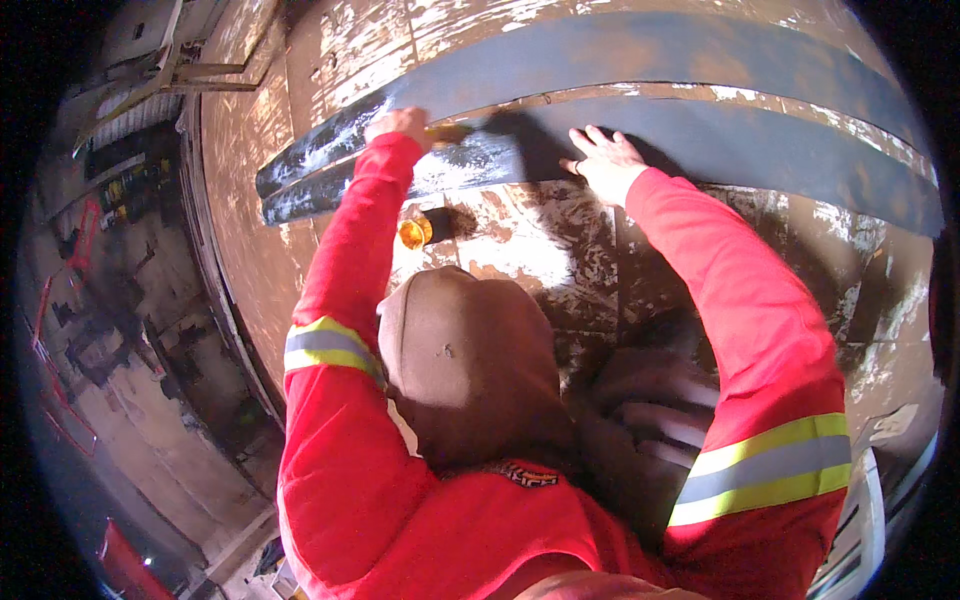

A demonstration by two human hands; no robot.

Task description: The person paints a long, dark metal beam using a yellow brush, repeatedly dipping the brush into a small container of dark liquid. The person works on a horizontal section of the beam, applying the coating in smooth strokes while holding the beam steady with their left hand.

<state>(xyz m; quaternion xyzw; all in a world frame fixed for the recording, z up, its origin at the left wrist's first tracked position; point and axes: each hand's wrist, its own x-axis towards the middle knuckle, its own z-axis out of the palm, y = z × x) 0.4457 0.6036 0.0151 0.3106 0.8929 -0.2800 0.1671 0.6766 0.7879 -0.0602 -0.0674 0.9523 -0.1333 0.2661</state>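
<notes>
Two long blue-grey strips, the far strip (640, 50) and the near strip (760, 140), lie side by side on a brown surface. At the near strip's left part, my left hand (398, 125) is closed on what looks like a brush (450, 133), its yellow-brown end against a shiny, whitish streaked patch. The hand hides its handle. My right hand (605, 160) lies flat on the near strip, fingers spread, holding nothing. Nearer to me than the left hand, a small clear cup (415, 233) contains amber liquid.
The brown work surface (560, 225) is blotched with white. Its left edge (215, 260) drops to a dark, cluttered floor (130, 400). A wooden frame (165, 75) stands at the far left. Pale slats (860, 520) show at the lower right.
</notes>
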